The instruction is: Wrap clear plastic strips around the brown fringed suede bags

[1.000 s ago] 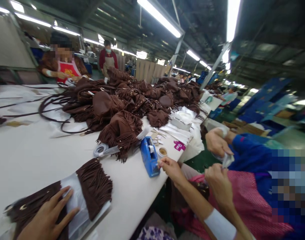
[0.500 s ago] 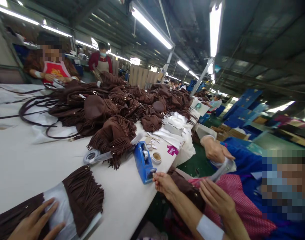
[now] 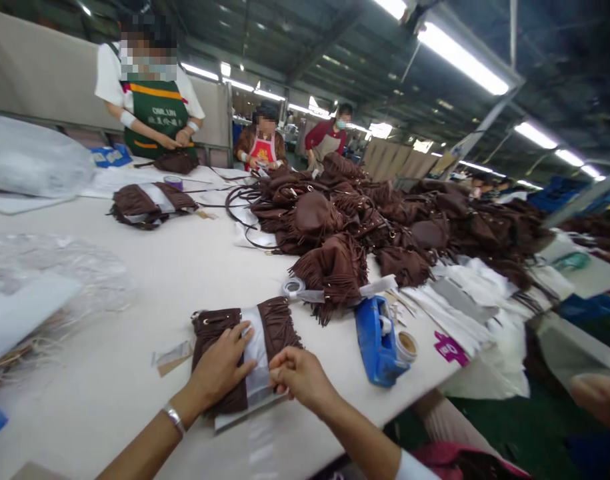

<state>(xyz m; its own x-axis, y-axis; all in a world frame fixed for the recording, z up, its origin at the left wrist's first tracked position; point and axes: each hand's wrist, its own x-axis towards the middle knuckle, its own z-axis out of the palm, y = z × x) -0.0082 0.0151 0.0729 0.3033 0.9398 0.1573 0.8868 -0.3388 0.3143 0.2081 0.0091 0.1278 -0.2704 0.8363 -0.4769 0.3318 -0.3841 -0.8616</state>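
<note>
A dark brown fringed bag [image 3: 279,319] lies on the white table, with a whitish translucent wrap [image 3: 259,340] around its middle. My left hand [image 3: 222,365] rests on the bag and the wrap, fingers spread. My right hand [image 3: 303,381] is pinched at the wrap's right-hand side, close to the fringe. Whatever is between its fingertips is too small to make out. To the right stands a blue tape dispenser [image 3: 375,350], with a roll of tape [image 3: 406,347] beside it. Behind the bag is another tape roll [image 3: 293,287].
A big heap of brown bags [image 3: 355,207] covers the far side. Another wrapped bag [image 3: 152,202] lies at the back left. Clear plastic sheets [image 3: 85,267] are on the left, white sheets [image 3: 465,300] on the right. Co-workers stand across the table; a co-worker's hand [image 3: 599,397] shows at right.
My right hand has left the dispenser's front end and come over to the wrapped bag. My left hand stays on the bag. The view has swung left, bringing in another co-worker.
</note>
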